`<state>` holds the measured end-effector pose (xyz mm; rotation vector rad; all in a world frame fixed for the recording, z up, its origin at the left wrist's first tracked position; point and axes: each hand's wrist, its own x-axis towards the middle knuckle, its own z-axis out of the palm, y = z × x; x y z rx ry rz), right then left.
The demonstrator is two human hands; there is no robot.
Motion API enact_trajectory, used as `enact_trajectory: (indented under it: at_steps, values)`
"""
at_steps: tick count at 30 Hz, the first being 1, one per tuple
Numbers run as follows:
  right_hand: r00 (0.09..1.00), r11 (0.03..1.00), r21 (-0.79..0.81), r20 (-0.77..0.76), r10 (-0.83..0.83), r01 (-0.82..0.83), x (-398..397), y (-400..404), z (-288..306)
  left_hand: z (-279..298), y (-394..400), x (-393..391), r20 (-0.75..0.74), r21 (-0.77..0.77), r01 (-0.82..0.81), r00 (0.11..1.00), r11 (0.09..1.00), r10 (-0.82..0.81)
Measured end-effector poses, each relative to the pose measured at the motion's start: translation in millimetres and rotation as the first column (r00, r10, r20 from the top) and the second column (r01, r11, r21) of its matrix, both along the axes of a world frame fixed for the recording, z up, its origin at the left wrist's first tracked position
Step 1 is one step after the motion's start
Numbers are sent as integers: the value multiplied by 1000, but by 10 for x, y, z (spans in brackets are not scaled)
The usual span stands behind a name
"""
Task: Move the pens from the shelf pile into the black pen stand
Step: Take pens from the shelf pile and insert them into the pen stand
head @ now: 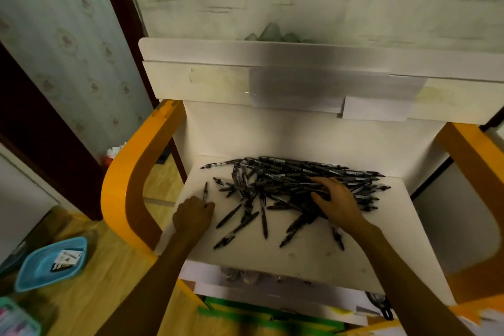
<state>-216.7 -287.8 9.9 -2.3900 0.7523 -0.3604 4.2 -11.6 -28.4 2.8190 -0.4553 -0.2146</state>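
A big pile of black pens lies on a white shelf, with loose pens scattered towards the front. My left hand rests at the shelf's left side with its fingers curled, and a single black pen sticks up out of it. My right hand lies on the right part of the pile, palm down, fingers and thumb spread across the pens. No black pen stand shows in this view.
The shelf sits between orange curved side rails, under a white upper ledge. A blue tray with a small packet lies on the wooden floor at the left. Green items sit on a lower level.
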Motion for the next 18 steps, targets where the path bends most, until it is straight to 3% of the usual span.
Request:
enact_trajectory:
  at_steps: [4, 8, 18]
  values:
    - [999, 1000, 7, 51, -4, 4, -50, -63, 22, -42, 19, -81, -2, -180, -3, 1000, 984, 3]
    - [998, 1000, -3, 67, -15, 16, -106, -113, 13, -44, -15, -204, 0, -397, 125, 991, 909, -136]
    - [996, 1000, -7, 84, -13, 14, -175, -158, -40, -211, -147, -284, -4, -324, 312, 944, 893, -331]
